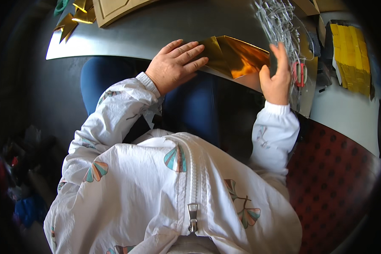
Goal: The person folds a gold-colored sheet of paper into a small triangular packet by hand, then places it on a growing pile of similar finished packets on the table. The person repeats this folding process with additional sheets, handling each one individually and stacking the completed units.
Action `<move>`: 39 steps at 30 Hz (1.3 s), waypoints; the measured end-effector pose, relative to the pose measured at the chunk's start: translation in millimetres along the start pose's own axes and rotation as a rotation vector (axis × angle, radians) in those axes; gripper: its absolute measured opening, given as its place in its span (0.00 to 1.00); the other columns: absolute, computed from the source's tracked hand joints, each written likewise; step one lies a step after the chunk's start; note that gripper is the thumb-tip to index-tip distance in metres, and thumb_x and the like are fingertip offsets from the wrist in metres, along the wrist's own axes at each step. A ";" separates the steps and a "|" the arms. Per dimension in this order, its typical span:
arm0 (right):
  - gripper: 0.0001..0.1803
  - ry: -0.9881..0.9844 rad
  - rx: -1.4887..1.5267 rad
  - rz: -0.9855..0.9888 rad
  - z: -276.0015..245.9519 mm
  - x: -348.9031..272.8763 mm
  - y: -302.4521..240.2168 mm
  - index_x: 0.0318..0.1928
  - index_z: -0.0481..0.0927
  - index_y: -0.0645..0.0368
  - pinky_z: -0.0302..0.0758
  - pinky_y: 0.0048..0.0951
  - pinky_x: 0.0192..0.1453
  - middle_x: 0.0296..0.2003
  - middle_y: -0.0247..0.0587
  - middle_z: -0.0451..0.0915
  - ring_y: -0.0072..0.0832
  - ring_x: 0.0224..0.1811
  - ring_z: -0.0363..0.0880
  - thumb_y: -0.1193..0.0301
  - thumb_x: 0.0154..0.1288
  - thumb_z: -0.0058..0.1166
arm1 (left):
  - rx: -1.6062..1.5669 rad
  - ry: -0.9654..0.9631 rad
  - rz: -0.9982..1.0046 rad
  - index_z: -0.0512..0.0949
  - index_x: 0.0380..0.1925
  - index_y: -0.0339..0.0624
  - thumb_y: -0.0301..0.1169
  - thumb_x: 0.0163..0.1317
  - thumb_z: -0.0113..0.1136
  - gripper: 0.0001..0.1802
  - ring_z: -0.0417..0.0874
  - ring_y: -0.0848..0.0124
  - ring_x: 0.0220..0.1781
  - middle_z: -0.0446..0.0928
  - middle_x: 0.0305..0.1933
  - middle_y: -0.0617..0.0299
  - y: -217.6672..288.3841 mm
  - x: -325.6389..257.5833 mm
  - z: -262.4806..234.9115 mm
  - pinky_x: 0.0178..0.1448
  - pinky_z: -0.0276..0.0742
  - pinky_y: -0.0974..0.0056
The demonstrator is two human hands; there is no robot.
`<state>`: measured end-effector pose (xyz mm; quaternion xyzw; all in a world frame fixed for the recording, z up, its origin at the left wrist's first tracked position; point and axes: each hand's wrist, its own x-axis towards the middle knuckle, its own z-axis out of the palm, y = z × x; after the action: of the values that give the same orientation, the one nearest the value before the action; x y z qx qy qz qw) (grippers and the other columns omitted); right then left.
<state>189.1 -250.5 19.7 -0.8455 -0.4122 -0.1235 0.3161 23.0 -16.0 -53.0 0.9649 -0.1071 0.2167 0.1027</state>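
1. A folded, shiny gold sheet (pixel 249 57) is being carried by the grey table (pixel 169 25), right along the near edge and closer to the near right corner than to the left one.
2. The sheet's left end is being covered by the fingertips of the left hand (pixel 173 67). Those fingers are being held slightly apart and laid pretty flat, with nothing being clamped.
3. The sheet's right end is being flanked by the right hand (pixel 277 76). Its thumb is being held well apart from the raised fingers, so no pinch is being made; whether the sheet is being touched by the thumb can't be told.
4. Just beside the right hand, toward the table's right edge, red-handled scissors (pixel 299 74) are being shown, blades hard to make out.
5. A messy bunch of clear, shiny strips (pixel 279 19) is being spread along that right side, from the far part down toward the scissors.
6. Over by the left edge, more folded gold pieces (pixel 67 26) are being seen, with a tan panel (pixel 122 7) next to them.
7. Past the right edge, a yellow stack (pixel 351 55) is being supported by a white surface (pixel 347 116).
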 end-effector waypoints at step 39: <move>0.26 -0.411 -0.048 -0.356 45.5 -10.7 -28.1 0.52 0.81 0.59 0.67 0.43 0.65 0.58 0.40 0.76 0.33 0.44 0.79 0.66 0.51 0.70 | -0.195 -0.015 -0.049 0.78 0.54 0.45 0.42 0.50 0.73 0.31 0.74 0.57 0.64 0.73 0.63 0.57 -10.8 8.2 -9.2 0.67 0.70 0.53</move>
<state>158.3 -215.3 -8.2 -0.7743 -0.6069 -0.0129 0.1789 29.4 -4.8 -42.9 0.9542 -0.1048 0.1953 0.2007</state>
